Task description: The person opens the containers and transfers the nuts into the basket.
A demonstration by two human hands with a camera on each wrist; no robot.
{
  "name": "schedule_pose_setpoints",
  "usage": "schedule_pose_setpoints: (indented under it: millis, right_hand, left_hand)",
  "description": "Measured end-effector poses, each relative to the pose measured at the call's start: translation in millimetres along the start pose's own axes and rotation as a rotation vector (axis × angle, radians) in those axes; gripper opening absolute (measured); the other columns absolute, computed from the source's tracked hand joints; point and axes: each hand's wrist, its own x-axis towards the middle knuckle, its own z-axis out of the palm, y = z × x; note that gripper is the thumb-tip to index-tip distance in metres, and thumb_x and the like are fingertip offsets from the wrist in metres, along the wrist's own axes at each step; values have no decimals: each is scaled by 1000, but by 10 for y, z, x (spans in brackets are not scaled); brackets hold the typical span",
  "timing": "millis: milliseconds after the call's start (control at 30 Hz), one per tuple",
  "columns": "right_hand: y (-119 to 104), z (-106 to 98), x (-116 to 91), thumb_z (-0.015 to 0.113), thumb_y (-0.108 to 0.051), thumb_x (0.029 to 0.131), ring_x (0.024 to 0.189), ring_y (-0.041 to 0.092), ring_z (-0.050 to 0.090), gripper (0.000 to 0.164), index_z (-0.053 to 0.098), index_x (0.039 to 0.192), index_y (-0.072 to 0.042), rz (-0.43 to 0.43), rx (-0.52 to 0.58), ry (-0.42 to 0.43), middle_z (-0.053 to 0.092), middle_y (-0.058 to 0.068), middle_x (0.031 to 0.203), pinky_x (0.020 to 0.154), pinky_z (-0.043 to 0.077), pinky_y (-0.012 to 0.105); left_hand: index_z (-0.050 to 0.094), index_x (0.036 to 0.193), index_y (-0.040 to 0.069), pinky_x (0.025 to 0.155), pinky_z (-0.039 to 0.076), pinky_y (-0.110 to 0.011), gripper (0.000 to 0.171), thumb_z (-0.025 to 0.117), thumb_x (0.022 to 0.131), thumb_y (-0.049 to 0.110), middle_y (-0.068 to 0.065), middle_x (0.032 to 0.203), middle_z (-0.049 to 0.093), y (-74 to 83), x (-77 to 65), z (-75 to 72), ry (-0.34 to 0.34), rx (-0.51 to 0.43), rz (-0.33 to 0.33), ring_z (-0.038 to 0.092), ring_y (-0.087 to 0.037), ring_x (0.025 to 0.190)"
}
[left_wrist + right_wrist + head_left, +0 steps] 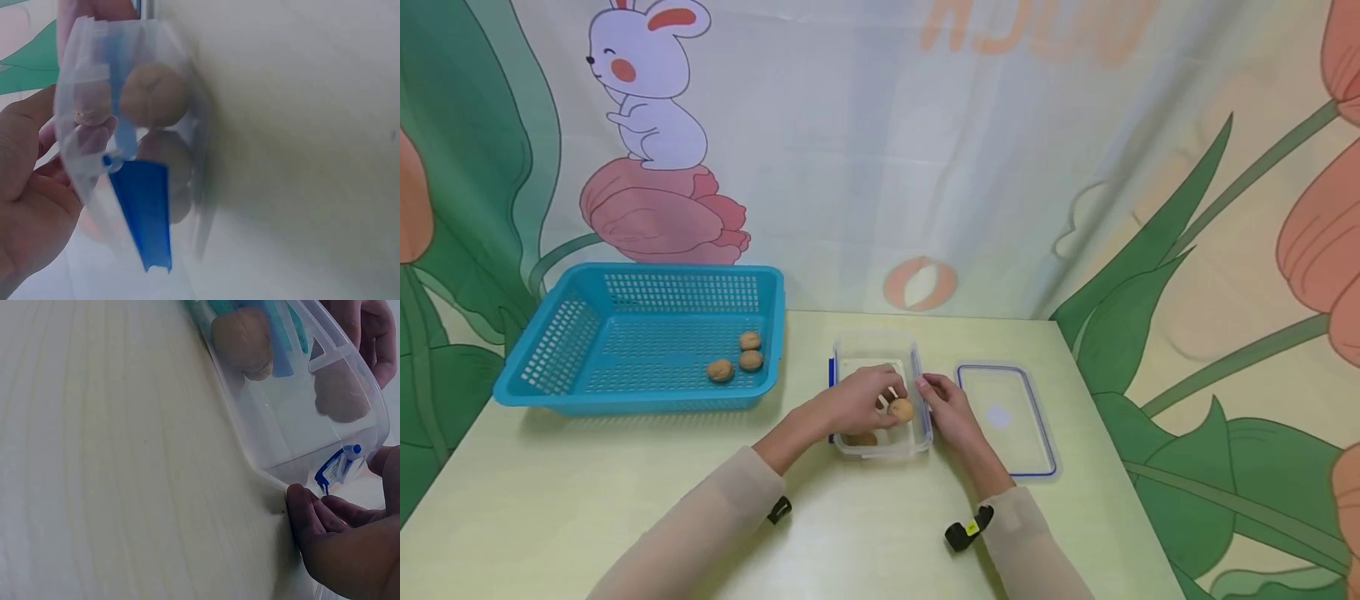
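Note:
My left hand [859, 397] is over a clear plastic food container [891, 451], pinching a walnut [901, 409] between thumb and fingers. Through the container's wall in the left wrist view, the held walnut [92, 103] appears beside other walnuts [154, 95] lying on the bottom. A blue clip [145, 212] hangs from the near side. My right hand [953, 412] grips the container's right side, thumb at the rim and fingers low on the outer wall. Another walnut [242, 340] shows through the plastic in the right wrist view.
A blue plastic basket [640, 407] stands at the left with 3 walnuts [750, 360] in its right part. The container's lid [1000, 417], with a blue seal, lies flat on the table to the right. Behind the table hangs a printed curtain [850, 167].

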Motion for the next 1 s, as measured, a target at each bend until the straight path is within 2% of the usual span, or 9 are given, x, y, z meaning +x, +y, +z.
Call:
schedule_pose_setpoints:
  millis: [200, 433, 600, 833, 1000]
  right_hand:
    - [8, 6, 6, 61, -40, 109, 135, 35, 55, 56, 55, 147, 0, 20, 16, -9, 60, 24, 146, 113, 45, 53]
    - [7, 8, 4, 61, -40, 109, 140, 37, 53, 56, 55, 147, 0, 27, 21, 3, 58, 24, 148, 118, 42, 56]
    - [-9, 15, -33, 62, -41, 108, 141, 37, 52, 57, 54, 148, -1, 33, 11, 11, 57, 23, 149, 117, 43, 55]
    - [-18, 23, -41, 61, -41, 109, 139, 36, 54, 56, 54, 149, -2, 38, 12, 13, 58, 21, 148, 116, 45, 53]
    - [-10, 30, -24, 62, -41, 108, 136, 36, 55, 57, 54, 148, -1, 36, 15, 23, 59, 22, 146, 115, 46, 54]
  left_hand:
    - [70, 115, 11, 88, 61, -32, 24, 81, 95, 18, -1, 117, 72, -27, -114, -186, 45, -35, -31, 72, -19, 107]
    - [71, 115, 10, 91, 62, -38, 27, 83, 95, 22, 0, 114, 73, -154, -284, -438, 138, -59, -22, 71, -20, 107]
    - [72, 119, 7, 93, 62, -42, 31, 83, 95, 22, -4, 115, 73, -211, -397, -602, 185, -46, -19, 71, -21, 106]
    - [72, 122, 7, 97, 60, -42, 35, 85, 94, 23, -5, 117, 73, -245, -548, -819, 231, -35, -57, 72, -23, 107]
    - [73, 122, 6, 95, 61, -43, 35, 86, 92, 20, -6, 118, 74, -303, -654, -952, 303, -29, -41, 72, -24, 106]
